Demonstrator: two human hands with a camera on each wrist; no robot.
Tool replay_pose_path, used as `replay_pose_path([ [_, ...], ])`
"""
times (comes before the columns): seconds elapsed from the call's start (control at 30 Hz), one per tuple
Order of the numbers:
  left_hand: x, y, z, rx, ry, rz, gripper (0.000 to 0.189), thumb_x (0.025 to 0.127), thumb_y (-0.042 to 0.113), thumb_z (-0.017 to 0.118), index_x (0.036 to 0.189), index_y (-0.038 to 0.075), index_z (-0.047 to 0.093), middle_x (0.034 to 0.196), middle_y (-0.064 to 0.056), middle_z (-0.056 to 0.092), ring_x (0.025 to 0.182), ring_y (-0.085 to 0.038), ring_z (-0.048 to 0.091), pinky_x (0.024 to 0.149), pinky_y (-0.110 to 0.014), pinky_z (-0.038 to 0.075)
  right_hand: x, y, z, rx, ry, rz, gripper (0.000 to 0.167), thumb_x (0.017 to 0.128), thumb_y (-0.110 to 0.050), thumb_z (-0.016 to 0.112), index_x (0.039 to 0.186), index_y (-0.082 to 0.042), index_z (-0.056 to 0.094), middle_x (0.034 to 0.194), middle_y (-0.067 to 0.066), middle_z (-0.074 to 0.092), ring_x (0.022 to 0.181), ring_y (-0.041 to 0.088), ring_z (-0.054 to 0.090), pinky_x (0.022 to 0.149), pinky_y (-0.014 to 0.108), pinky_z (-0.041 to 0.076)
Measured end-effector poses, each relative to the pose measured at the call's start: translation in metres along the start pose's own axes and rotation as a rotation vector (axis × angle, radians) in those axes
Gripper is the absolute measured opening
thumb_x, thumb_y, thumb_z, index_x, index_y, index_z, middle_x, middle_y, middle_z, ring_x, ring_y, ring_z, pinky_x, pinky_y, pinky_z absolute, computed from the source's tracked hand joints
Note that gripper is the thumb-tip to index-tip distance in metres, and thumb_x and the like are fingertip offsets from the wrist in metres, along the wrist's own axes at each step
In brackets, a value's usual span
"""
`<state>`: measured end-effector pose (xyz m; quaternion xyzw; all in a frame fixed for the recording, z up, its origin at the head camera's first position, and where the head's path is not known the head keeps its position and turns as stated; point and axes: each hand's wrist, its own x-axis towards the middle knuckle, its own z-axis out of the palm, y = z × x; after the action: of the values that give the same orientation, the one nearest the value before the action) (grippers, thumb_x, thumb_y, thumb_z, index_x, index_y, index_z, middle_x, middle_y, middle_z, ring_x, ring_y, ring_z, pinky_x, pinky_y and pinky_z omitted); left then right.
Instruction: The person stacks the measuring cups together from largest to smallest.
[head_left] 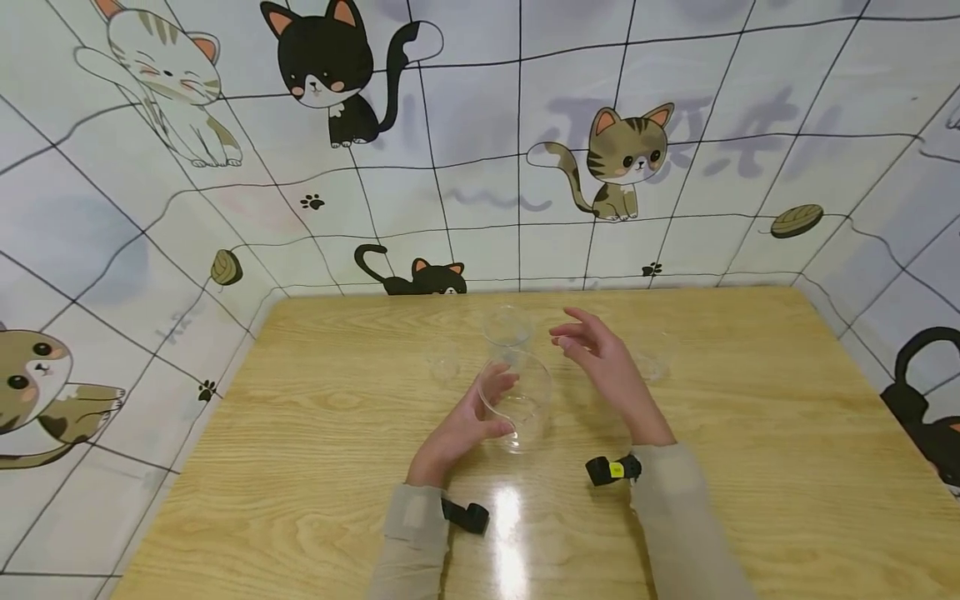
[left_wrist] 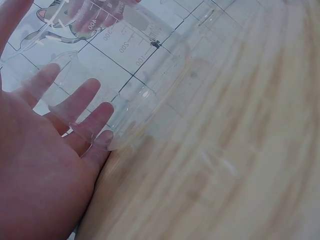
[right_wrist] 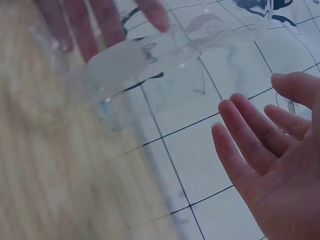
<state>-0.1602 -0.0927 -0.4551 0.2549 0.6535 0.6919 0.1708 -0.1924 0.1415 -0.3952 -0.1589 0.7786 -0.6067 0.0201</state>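
A large clear glass beaker [head_left: 525,400] with white volume marks stands near the middle of the wooden table. My left hand [head_left: 468,421] holds it from the left, thumb on the near side and fingers round the far side. In the left wrist view, the fingertips show through the clear wall of the beaker [left_wrist: 135,65]. To the right of the beaker, my right hand [head_left: 603,362] hovers with loosely bent fingers, touching nothing. The right wrist view shows a gap between this hand [right_wrist: 270,150] and the beaker [right_wrist: 165,60].
Another clear glass vessel [head_left: 507,325] stands just behind the beaker. A small clear glass piece [head_left: 444,364] is to its left, and another [head_left: 654,367] lies beyond my right wrist; their kinds are hard to tell. A cat-patterned sheet [head_left: 480,192] surrounds the wooden table [head_left: 315,467].
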Motion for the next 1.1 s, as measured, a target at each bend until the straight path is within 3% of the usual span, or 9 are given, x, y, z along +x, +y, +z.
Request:
replay_pose_path([
  [0.2,0.0,0.0,0.001,0.025,-0.005,-0.005,0.081,0.08,0.007,0.066,0.14,0.008,0.013,0.142,-0.02,0.023,0.131,-0.033,0.018,0.104,-0.05,0.011,0.017,0.008,0.001,0.031,0.043,-0.051,0.05,0.09,-0.031,0.053,0.135,-0.029,0.033,0.116,0.002,0.057,0.105,0.013,0.054,0.088,0.03,0.043],
  [0.37,-0.001,-0.001,0.001,0.035,-0.007,-0.008,0.085,0.078,0.02,0.069,0.141,0.008,0.012,0.142,-0.02,0.022,0.131,-0.033,0.018,0.104,-0.05,0.012,0.019,-0.005,0.005,0.071,0.067,-0.049,0.053,0.09,-0.023,0.054,0.137,-0.02,0.032,0.119,0.011,0.055,0.108,0.02,0.052,0.091,0.036,0.04],
  [0.57,-0.004,-0.003,0.002,0.022,-0.013,0.004,0.081,0.08,0.013,0.067,0.14,0.01,0.013,0.142,-0.022,0.021,0.131,-0.033,0.017,0.104,-0.05,0.011,0.02,-0.016,0.009,0.051,0.064,-0.054,0.053,0.09,-0.016,0.054,0.137,-0.011,0.032,0.124,0.017,0.049,0.11,0.027,0.05,0.092,0.042,0.039],
  [0.77,-0.003,-0.002,0.001,0.007,-0.011,0.018,0.078,0.08,0.006,0.065,0.14,0.009,0.014,0.141,-0.023,0.022,0.131,-0.034,0.017,0.104,-0.051,0.01,0.028,-0.01,0.012,-0.008,0.037,-0.072,0.052,0.088,-0.015,0.056,0.135,-0.009,0.035,0.126,0.015,0.047,0.116,0.029,0.044,0.093,0.044,0.037],
  [0.97,-0.001,-0.001,0.0,0.009,-0.009,0.017,0.077,0.08,-0.005,0.061,0.14,0.008,0.014,0.141,-0.024,0.022,0.131,-0.034,0.017,0.104,-0.05,0.009,0.042,0.014,0.015,-0.071,-0.004,-0.067,0.057,0.086,-0.031,0.059,0.136,-0.023,0.034,0.131,0.002,0.043,0.12,0.019,0.04,0.095,0.038,0.036],
  [1.1,-0.001,0.0,-0.001,0.008,-0.009,0.019,0.078,0.08,0.005,0.064,0.14,0.005,0.013,0.141,-0.025,0.021,0.131,-0.036,0.016,0.104,-0.051,0.008,0.047,0.026,0.018,-0.1,-0.014,-0.082,0.058,0.084,-0.038,0.059,0.136,-0.03,0.033,0.134,-0.002,0.04,0.121,0.014,0.037,0.096,0.039,0.034],
])
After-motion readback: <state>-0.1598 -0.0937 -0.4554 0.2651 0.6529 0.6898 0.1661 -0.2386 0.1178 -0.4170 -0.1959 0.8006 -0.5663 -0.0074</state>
